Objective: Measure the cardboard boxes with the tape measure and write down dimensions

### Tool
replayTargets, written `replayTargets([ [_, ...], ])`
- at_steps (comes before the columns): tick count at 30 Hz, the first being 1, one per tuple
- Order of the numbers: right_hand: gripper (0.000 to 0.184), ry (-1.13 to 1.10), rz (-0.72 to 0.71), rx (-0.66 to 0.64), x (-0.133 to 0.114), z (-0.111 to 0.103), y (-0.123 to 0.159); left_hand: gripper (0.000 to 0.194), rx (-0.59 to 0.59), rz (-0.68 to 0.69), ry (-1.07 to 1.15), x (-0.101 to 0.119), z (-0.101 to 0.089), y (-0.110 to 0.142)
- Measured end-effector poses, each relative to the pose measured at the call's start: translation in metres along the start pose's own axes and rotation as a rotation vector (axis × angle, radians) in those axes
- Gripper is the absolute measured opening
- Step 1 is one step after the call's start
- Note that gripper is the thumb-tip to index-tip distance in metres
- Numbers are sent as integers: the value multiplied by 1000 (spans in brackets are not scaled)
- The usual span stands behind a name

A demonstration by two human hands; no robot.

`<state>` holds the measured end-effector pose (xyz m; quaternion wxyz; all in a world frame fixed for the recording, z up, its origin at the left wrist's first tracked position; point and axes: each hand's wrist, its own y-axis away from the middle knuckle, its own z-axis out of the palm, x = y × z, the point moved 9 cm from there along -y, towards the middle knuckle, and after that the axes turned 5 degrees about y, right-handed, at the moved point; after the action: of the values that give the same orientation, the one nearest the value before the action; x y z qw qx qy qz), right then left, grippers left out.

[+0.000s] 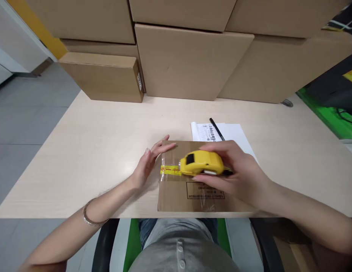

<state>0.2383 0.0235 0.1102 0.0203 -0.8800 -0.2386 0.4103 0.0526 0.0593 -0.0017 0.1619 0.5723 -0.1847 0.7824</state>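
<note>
A small flat cardboard box (189, 196) lies on the light wooden table (102, 151) near its front edge. My right hand (235, 173) is closed round a yellow tape measure (202, 163) that rests on top of the box. A short length of yellow blade (170, 170) sticks out to the left, reaching the box's left edge. My left hand (149, 164) is open, fingers straight and together, pressed against the left side of the box next to the blade's end. A bracelet is on my left wrist.
White printed sheets (235, 134) with a black pen (217, 129) on them lie just behind the box. Large cardboard boxes (189, 60) are stacked along the table's back edge. A green and black object (334, 113) stands at the right.
</note>
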Motion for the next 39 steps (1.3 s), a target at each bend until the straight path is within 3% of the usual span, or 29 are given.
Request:
replayTargets([
  [5,40,26,-276,-201,-43,44,-44,68,21,-91,165,-9,-3,0],
  [9,44,90,-289,-206,-41,46,-43,56,-54,-54,0,0,-3,0],
  [14,48,196,-160,-113,-7,-6,-6,38,-169,30,-228,14,0,-3],
  [20,46,250,183,68,83,-95,74,38,-201,56,-255,10,-5,-8],
  [23,45,195,275,119,111,-108,99,39,-210,84,-251,11,-5,-9],
  [26,45,158,282,125,117,-103,103,39,-198,66,-249,13,-6,-10],
  [31,54,250,350,98,107,-105,98,39,-180,56,-252,10,-9,-10],
  [34,38,315,282,40,78,-105,85,40,-170,66,-274,7,-14,-9],
  [36,27,340,181,6,52,-96,66,41,-159,58,-286,6,-16,-9],
  [39,30,314,52,-67,20,-63,27,43,-157,32,-288,6,-15,-8],
])
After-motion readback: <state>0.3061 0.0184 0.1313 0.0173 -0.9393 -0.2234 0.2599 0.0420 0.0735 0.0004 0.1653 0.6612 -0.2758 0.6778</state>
